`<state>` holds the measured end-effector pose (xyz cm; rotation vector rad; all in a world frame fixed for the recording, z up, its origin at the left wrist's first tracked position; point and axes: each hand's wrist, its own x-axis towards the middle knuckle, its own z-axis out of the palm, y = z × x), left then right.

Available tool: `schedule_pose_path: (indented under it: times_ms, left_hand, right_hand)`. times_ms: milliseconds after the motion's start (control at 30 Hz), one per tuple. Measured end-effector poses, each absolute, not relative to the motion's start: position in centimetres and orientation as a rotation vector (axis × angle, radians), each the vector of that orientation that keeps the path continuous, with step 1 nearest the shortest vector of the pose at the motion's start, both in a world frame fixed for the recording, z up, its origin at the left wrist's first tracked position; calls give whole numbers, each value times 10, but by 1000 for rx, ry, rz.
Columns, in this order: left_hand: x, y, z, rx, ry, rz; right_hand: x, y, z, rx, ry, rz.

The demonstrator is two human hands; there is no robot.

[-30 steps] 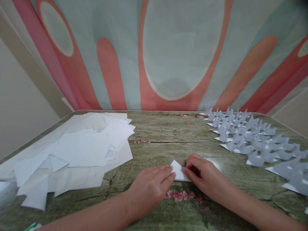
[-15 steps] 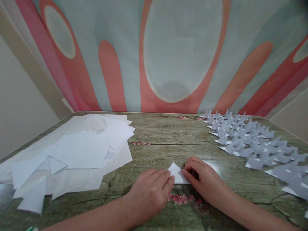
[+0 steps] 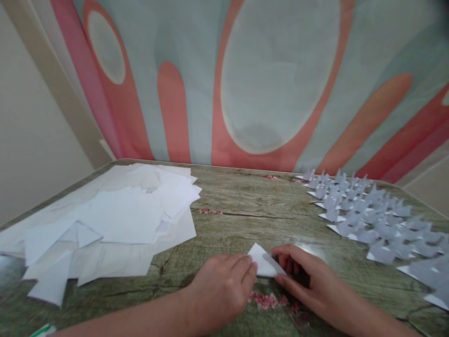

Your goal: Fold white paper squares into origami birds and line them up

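Paper folded into a small white triangle (image 3: 263, 264) lies on the greenish-brown wood-grain table (image 3: 242, 187), between the two hands, its peak pointing away from the person. The left hand (image 3: 224, 283) covers its left side, fingers pressed together on the paper; the thumb is hidden, so I cannot tell whether it pinches. The right hand (image 3: 307, 276) curves about the right corner, thumb and forefinger parted, the thumb tip at that corner and the forefinger near the upper edge. Printed pink blossoms (image 3: 268, 300) show just below the triangle. To the left spreads a loose pile of white paper sheets (image 3: 122, 215); to the right stand rows of pointed, folded white paper figures (image 3: 382, 227). Behind rises a coral-and-teal patterned wall covering (image 3: 277, 79).
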<state>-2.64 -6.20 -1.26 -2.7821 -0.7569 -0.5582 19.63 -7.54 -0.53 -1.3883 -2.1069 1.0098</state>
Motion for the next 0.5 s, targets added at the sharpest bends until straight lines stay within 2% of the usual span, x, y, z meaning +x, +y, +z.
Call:
schedule_pose_path:
  times_ms: [500]
  left_hand:
    - [-25, -66, -11, -2739, -782, -468]
  right_hand:
    - [197, -76, -14, -1360, -2043, 963]
